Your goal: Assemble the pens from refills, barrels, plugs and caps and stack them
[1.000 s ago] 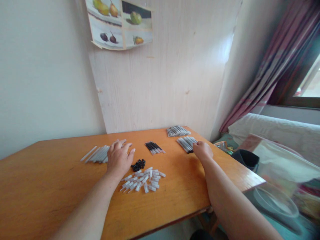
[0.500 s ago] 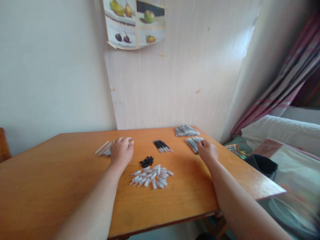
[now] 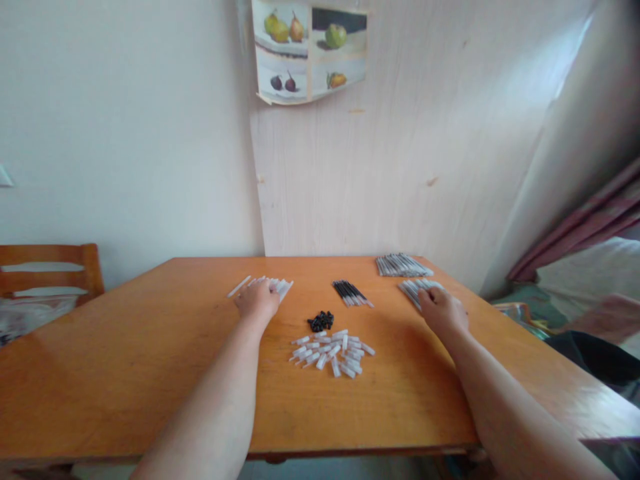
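My left hand rests on a row of white pen barrels at the back of the orange table, fingers curled down over them. My right hand lies on a pile of grey pens near the right edge, fingers bent onto the pile. Between my hands are a bundle of black refills, a small heap of black tips and a scatter of clear caps.
A second pile of grey pens lies at the far right corner. A wooden chair stands at the left. A fruit poster hangs on the wall panel. Bedding and a curtain are to the right.
My left hand's fingers went from spread to curled over the white barrels. My right hand stayed on the grey pens. The view swung left, bringing the chair in.
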A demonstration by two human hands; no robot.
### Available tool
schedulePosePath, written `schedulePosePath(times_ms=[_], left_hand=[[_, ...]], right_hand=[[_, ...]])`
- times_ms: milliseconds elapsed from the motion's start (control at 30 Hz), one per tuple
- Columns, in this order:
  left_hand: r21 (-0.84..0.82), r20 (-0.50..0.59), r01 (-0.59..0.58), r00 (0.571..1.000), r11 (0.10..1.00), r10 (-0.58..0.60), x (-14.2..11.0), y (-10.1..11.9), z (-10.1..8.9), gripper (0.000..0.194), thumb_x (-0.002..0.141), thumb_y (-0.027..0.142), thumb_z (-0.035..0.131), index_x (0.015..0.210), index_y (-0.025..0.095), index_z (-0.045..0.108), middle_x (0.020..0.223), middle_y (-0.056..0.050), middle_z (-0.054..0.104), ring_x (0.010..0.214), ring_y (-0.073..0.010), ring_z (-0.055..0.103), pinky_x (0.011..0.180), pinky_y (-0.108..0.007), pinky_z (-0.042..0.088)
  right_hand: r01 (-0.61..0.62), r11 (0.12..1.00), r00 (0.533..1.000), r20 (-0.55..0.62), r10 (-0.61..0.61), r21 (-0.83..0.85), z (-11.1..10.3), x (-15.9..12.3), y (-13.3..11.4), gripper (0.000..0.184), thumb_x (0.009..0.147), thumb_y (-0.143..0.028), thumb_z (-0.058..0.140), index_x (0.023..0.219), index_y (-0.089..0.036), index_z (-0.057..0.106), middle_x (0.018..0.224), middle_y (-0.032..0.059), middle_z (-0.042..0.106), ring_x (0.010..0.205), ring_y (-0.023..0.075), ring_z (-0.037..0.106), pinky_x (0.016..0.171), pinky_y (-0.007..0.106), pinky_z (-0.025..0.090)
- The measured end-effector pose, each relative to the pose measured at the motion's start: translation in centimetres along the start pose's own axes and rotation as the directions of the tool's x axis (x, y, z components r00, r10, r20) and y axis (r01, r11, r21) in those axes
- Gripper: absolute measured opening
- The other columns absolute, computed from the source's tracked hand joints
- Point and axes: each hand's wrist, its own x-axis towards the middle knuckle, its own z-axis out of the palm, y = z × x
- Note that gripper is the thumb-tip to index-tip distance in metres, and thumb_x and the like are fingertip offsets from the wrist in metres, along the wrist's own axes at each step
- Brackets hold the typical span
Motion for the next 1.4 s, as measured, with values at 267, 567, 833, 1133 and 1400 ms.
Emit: schedulePosePath(times_ms=[267,567,833,1133,1400], left_hand=[[0.087,0.094,-0.035,0.995,0.996,0.027,-0.6,0.6,1.0,0.023,0.076,0.034,0.055,0.090,0.029,0.073,0.110,-0.011,0.068,0.112,-0.0352,0.052,0.086,-0.049,0.041],[0.081,0.102,-0.043,0.994,0.996,0.035,-0.8,1.0,1.1,0.020,0.076,0.032,0.057,0.086,0.027,0.072,0.103,-0.012,0.069,0.114,-0.0367,0.051,0.089,-0.052,0.037],[0.110,0.122,-0.054,0.992,0.992,0.040,-0.7,1.2,1.4,0.017,0.073,0.035,0.059,0.082,0.027,0.072,0.101,-0.013,0.069,0.113,-0.0369,0.051,0.091,-0.055,0.034],[0.134,0.120,-0.076,0.991,0.988,0.060,-0.9,1.6,1.3,0.015,0.072,0.032,0.058,0.077,0.025,0.071,0.097,-0.013,0.071,0.105,-0.0337,0.054,0.087,-0.050,0.035],[0.139,0.114,-0.086,0.991,0.987,0.070,-0.9,1.9,1.0,0.020,0.078,0.033,0.053,0.082,0.021,0.070,0.088,-0.014,0.071,0.093,-0.0307,0.062,0.088,-0.048,0.036]], right_hand=[[0.015,0.999,1.000,0.026,-0.014,-0.041,0.2,0.2,0.0,0.050,0.089,-0.052,0.031,0.076,-0.019,0.066,0.081,0.0095,0.066,0.070,0.0191,0.054,0.055,0.027,0.029],[0.034,0.998,0.999,0.034,-0.032,-0.058,0.3,0.3,0.0,0.051,0.090,-0.053,0.031,0.077,-0.019,0.067,0.085,0.0107,0.067,0.073,0.0205,0.057,0.055,0.027,0.030],[0.047,0.997,0.998,0.039,-0.044,-0.060,0.4,0.4,0.1,0.051,0.090,-0.053,0.030,0.078,-0.019,0.066,0.086,0.0105,0.067,0.074,0.0204,0.057,0.055,0.027,0.030],[0.054,0.997,0.998,0.035,-0.052,-0.061,0.5,0.3,-0.1,0.051,0.091,-0.053,0.031,0.083,-0.019,0.068,0.086,0.0112,0.068,0.076,0.0217,0.058,0.057,0.027,0.031],[0.064,0.997,0.998,0.020,-0.063,-0.037,0.3,0.1,-0.3,0.049,0.091,-0.053,0.033,0.081,-0.019,0.067,0.082,0.0097,0.066,0.073,0.0201,0.056,0.056,0.027,0.028]])
